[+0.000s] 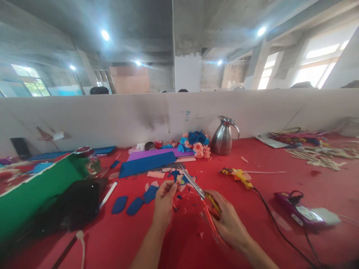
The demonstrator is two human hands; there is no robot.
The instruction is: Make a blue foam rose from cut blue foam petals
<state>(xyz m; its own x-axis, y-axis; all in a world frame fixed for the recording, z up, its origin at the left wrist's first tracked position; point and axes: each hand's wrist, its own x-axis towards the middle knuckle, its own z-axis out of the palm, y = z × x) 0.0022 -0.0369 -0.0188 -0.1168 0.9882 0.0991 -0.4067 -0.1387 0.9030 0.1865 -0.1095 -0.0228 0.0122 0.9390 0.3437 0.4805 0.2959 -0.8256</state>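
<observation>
My right hand point(228, 220) grips a pair of scissors point(193, 183) with yellow and red-orange handles; the blades point up and left. The thumb and fingers of my left hand point(165, 200) are pinched together just left of the blades. A small blue paper piece point(175, 175) shows at those fingertips, but I cannot tell whether it is held or lies behind them. Blue paper cutouts with rounded corners point(135, 206) lie left of this hand. Around the blade tips are pink paper scraps point(156, 174) and other small bits.
Behind the hands lie a blue sheet point(151, 164), a purple sheet point(134, 154), blue and pink paper flowers point(198, 144) and a metal jug point(223, 136). At right are a yellow glue gun point(238, 176) and a purple power strip point(298, 211). A black bag point(75, 201) and glass jar point(88, 160) stand left.
</observation>
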